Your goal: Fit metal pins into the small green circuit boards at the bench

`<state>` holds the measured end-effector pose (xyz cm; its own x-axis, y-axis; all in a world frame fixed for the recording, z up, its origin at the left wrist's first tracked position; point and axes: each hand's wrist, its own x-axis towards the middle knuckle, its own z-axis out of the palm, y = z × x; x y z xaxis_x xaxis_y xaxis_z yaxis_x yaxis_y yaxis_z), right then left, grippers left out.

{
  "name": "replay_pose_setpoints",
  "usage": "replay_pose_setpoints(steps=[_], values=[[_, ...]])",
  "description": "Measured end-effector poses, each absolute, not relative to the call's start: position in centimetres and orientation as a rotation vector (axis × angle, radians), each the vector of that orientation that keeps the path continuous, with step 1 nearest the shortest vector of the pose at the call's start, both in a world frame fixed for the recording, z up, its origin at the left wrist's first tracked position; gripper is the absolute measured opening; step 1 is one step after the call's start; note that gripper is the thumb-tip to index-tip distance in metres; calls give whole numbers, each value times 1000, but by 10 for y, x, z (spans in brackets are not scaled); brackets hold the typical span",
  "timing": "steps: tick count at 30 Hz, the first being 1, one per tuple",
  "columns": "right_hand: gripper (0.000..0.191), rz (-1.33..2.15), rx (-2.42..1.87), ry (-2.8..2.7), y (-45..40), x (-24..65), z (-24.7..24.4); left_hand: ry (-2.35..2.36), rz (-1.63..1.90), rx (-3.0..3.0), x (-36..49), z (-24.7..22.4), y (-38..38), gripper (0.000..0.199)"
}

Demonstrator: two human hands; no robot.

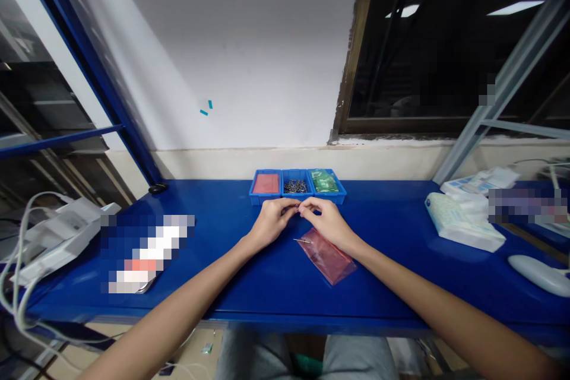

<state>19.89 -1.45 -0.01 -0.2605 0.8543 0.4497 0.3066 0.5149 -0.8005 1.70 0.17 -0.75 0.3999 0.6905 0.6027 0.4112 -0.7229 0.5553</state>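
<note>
My left hand (pixel 272 219) and my right hand (pixel 325 218) meet just in front of the blue bins, fingertips pinched together around something too small to make out. Below my right hand a pink plastic bag (pixel 328 258) lies flat on the blue table, partly under the wrist. A thin metal piece (pixel 303 240) rests at the bag's upper left corner. Behind the hands stand three joined blue bins: the left one holds pink bags (pixel 266 183), the middle one small metal parts (pixel 295 186), the right one green bags (pixel 324 181).
On the blue table (pixel 214 273), a blurred-out flat object (pixel 151 258) lies at the left, near a white power strip (pixel 62 237) with cables. A tissue pack (pixel 465 222) and a white mouse (pixel 538 275) sit at the right. Metal posts rise on both sides.
</note>
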Motion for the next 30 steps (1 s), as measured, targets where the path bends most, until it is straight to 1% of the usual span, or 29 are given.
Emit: replay_pose_setpoints(steps=[6,11,14,16,18,22,23,26,30], values=[[11,572,-1014,-1812,-16,198,-3,1057,1294,2329,17,-1,-1,20],[12,666,-1028,-1856,-16,197,-5,973,1318,2086,19,-2,-1,16],[12,684,-1007,-1870,-17,196,-5,876,1331,1899,21,-6,1,19],[13,644,-1010,-1885,-18,197,-5,858,1329,1886,22,-7,1,20],[14,559,-1025,-1925,-17,200,-2,896,1329,1941,22,-5,1,21],[14,210,-1036,-2082,1,206,13,985,1364,2082,21,-1,1,40],[13,110,-1067,-2105,10,206,18,998,1382,2107,20,-2,2,42],[15,-100,-1223,-2136,39,205,36,1039,1392,2196,17,-5,4,35],[21,-243,-1291,-2181,52,202,44,1070,1330,2416,11,-7,5,28]])
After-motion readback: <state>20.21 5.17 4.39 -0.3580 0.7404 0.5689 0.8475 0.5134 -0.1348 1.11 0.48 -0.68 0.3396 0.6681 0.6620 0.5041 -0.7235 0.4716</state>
